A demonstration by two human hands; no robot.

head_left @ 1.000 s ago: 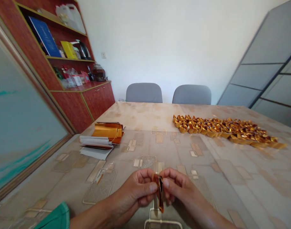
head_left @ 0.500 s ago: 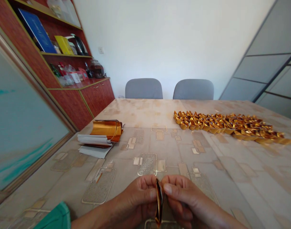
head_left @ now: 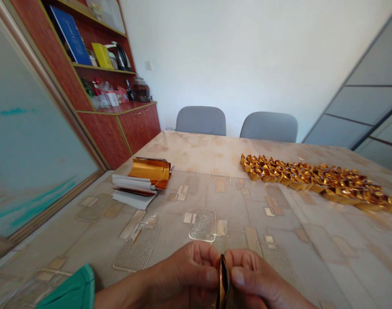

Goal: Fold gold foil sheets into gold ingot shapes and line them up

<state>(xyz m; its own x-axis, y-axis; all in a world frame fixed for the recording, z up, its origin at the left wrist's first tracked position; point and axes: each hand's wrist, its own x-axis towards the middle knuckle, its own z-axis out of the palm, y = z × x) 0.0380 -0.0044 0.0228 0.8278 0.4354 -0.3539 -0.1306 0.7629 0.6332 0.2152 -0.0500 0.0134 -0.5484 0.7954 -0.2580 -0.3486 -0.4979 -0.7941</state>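
A folded piece of gold foil paper point(head_left: 223, 283) stands on edge between my hands near the table's front edge, with a narrow dark opening along its top. My left hand point(head_left: 196, 270) pinches its left side between thumb and fingers. From the other side, my right hand point(head_left: 252, 274) grips it the same way. The lower end of the folded piece runs out of view. To the far right, rows of folded gold paper pieces point(head_left: 299, 178) lie packed together. At the left rests a stack of gold foil sheets point(head_left: 151, 171) with white backs, curled over.
The table point(head_left: 189, 148) has a patterned cover. Two grey chairs point(head_left: 200, 120) point(head_left: 269, 126) stand behind it against the wall. On the left is a red wooden cabinet point(head_left: 136, 133) with shelves of household goods. A green sleeve point(head_left: 72, 287) shows at lower left.
The view has turned slightly, so the table's things sit a little further right or lower. Both hands keep their pinch on the folded gold paper, which now appears slightly lower.
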